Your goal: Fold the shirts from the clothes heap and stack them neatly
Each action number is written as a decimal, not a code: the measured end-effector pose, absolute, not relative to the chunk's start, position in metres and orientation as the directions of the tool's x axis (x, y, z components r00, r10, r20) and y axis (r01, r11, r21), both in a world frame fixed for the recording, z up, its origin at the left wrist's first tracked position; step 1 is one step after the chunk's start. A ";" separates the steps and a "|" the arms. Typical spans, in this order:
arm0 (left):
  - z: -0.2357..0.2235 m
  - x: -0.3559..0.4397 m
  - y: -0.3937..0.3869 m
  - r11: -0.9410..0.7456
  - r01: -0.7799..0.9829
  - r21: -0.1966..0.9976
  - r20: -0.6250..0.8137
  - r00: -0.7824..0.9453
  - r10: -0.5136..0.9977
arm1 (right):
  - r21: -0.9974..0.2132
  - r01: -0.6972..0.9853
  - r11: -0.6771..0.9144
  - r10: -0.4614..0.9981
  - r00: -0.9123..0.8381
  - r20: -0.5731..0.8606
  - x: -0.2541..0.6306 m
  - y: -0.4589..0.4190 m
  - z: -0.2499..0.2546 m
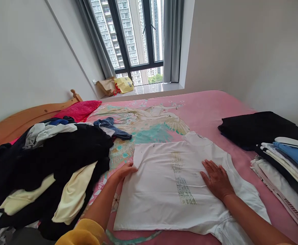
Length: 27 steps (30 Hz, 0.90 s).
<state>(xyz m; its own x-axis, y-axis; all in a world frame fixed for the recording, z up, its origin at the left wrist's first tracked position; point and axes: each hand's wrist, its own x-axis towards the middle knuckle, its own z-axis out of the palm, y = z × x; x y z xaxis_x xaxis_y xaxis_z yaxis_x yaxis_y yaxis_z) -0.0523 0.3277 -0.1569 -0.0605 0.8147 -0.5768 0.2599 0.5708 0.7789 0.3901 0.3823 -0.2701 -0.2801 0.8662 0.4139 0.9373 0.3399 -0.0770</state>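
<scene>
A white T-shirt (161,190) with a faint printed design lies spread flat on the pink bedsheet (210,109). My right hand (216,179) rests flat on the shirt's right half, fingers stretched out and together. My left hand (124,170) grips the shirt's left edge, fingers curled round the fabric. A yellow sleeve (84,233) shows at my left elbow.
A heap of unfolded clothes (52,163), mostly black, cream and white, covers the bed's left side. Stacks of folded clothes (286,163) and a black folded garment (258,127) lie at the right. A wooden bed frame (23,117), a red pillow (81,109) and bags (117,85) on the window sill are behind.
</scene>
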 end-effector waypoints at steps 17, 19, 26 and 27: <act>-0.181 -0.072 0.332 0.576 0.066 0.815 -0.534 -0.301 0.790 | -0.088 0.936 0.342 0.873 -0.281 0.400 0.391 0.382 -0.269; -0.180 -0.070 0.341 0.572 0.045 0.819 -0.539 -0.285 0.793 | -0.087 0.935 0.345 0.869 -0.283 0.405 0.392 0.383 -0.270; -0.185 -0.065 0.381 0.546 0.007 0.838 -0.515 -0.325 0.793 | -0.072 0.934 0.349 0.864 -0.291 0.411 0.391 0.383 -0.269; -0.186 -0.065 0.386 0.535 0.001 0.845 -0.503 -0.335 0.797 | -0.074 0.934 0.349 0.865 -0.290 0.409 0.390 0.383 -0.268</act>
